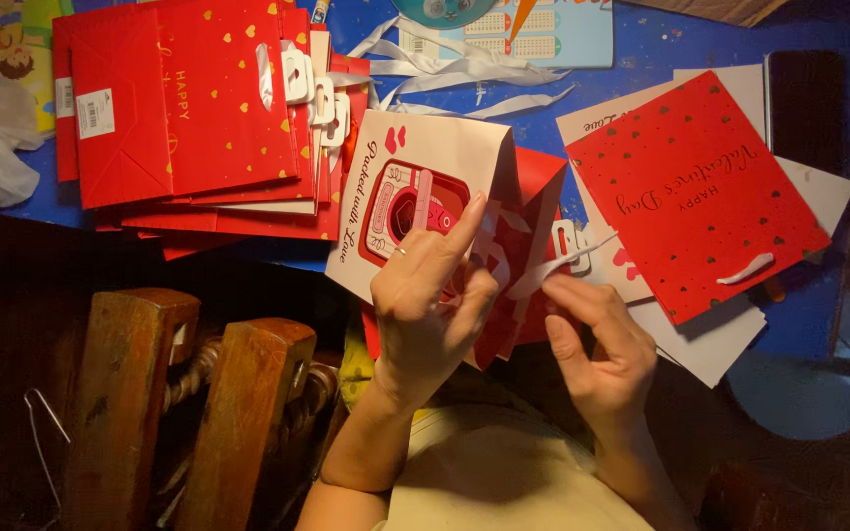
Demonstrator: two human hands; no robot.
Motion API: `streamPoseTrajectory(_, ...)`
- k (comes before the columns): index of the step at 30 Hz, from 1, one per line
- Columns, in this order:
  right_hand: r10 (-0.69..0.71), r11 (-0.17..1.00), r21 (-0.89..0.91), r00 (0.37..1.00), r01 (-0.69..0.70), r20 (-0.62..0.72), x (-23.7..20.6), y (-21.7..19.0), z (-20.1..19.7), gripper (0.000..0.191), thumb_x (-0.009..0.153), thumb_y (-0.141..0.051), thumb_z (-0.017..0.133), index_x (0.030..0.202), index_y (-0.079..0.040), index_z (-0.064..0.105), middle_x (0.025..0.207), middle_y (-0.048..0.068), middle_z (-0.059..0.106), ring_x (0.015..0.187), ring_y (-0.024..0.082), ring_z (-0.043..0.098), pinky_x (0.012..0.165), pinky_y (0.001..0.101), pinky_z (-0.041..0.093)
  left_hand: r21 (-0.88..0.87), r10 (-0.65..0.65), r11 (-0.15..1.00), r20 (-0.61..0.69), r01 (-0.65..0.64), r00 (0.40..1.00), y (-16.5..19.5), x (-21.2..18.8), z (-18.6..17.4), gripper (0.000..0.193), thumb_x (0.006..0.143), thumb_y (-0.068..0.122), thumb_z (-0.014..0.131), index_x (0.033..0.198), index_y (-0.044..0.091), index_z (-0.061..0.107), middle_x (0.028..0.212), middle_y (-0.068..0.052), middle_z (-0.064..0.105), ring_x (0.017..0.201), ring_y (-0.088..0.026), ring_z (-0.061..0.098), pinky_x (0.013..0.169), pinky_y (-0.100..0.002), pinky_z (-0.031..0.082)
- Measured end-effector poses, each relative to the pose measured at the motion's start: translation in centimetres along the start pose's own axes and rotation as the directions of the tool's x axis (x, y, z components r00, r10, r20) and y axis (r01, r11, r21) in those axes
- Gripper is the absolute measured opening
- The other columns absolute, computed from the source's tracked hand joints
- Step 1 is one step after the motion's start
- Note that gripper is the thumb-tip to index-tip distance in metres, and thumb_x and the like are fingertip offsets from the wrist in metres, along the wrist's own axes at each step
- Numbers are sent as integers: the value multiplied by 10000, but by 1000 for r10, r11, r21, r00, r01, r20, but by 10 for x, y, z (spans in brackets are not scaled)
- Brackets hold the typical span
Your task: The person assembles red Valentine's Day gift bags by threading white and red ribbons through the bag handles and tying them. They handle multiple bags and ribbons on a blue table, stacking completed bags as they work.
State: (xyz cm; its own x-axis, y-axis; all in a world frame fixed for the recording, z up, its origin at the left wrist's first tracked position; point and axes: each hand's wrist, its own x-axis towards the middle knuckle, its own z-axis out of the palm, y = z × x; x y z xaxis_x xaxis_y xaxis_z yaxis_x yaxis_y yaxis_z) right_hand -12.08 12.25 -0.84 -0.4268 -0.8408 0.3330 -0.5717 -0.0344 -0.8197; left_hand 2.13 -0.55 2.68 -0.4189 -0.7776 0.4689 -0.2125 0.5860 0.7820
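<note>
Left hand [430, 295] pins the pink-and-red gift bag [435, 192] at the table edge while right hand [597, 339] pinches its white ribbon [568, 261], so 1 hard tug could probably rip the handle hole.

Single head view, steeply down, close above hands [514, 315]
</note>
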Motion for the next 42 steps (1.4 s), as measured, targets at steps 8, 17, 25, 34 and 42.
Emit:
streamPoseTrajectory(8, -223, 953, -122, 917, 276, 330, 9, 7, 12, 654, 1151, -444, 262, 1226, 46, 688, 1204, 230, 689, 1270, 486, 479, 1198, 593, 145, -11, 6, 1000, -27, -6, 1000, -2, 0, -1, 605, 827, -76, 702, 1414, 46, 618, 804, -49, 512, 730, -187, 526, 661, -297, 467)
streamPoseTrajectory(17, 56, 994, 98, 995, -48, -85, -7, 17, 0, 580, 1143, -536, 352, 1247, -29, 614, 1387, 160, 589, 1247, 292, 582, 1156, 441, 436, 11, 14, 1000, -2, -14, 1000, 0, 1, -2, 612, 815, -70, 704, 1409, 52, 622, 804, -46, 530, 733, -195, 536, 669, -301, 472)
streamPoseTrajectory(25, 231, 489, 762, 905, -425, 357, 1, 47, 34, 735, 1090, -464, 428, 1593, 48, 265, 1601, 175, 384, 1485, 254, 376, 1242, 391, 280, 28, -11, 1000, 91, 9, 996, -6, 0, 17, 536, 889, 49, 754, 1406, 73, 615, 763, -43, 554, 681, -201, 557, 672, -344, 476)
streamPoseTrajectory(34, 269, 519, 758, 917, -396, 295, 5, 47, 37, 671, 1058, -263, 555, 1589, 53, 292, 1547, 158, 467, 1411, 207, 472, 1186, 335, 361, -98, -170, 977, 187, 190, 968, -21, -8, 32, 427, 978, 72, 676, 1393, 88, 578, 1020, -92, 604, 825, -187, 681, 698, -297, 577)
streamPoseTrajectory(42, 383, 660, 673, 920, -334, 81, 2, 63, 28, 494, 1052, -18, 574, 1529, 72, 484, 1225, 121, 711, 1051, 127, 642, 949, 263, 480, -207, -152, 962, 126, 176, 980, -15, -12, 27, 466, 942, -55, 624, 1383, 73, 549, 1259, -141, 543, 966, -196, 699, 784, -274, 632)
